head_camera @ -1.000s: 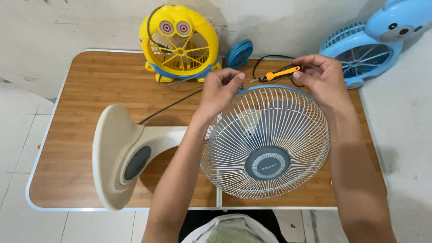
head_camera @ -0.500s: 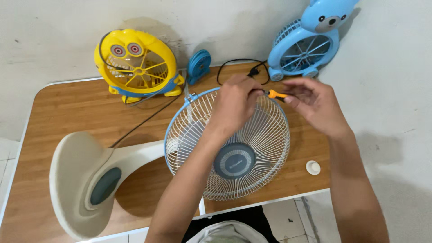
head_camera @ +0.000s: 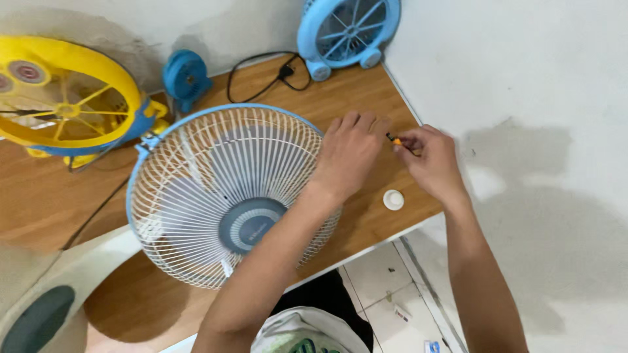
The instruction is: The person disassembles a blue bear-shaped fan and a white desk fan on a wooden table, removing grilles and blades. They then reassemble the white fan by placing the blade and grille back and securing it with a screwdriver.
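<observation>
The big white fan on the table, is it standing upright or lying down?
Lying down. The white fan rests on the wooden table with its grille facing up, its base lying flat at the left.

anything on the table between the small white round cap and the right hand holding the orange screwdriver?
Nothing: in the head view only bare wooden table separates the small white round cap from the right hand gripping the orange screwdriver.

A wooden table (head_camera: 366, 98) with a white edge carries everything. At its centre lies a white wire-guard fan (head_camera: 229, 196). At nine to ten o'clock stands a yellow fan (head_camera: 65, 104), at eleven a small blue fan (head_camera: 185, 75), at one a light-blue fan (head_camera: 347, 29), with a black cable (head_camera: 261, 68) between them. A small white cap (head_camera: 393, 199) lies at three o'clock.
</observation>
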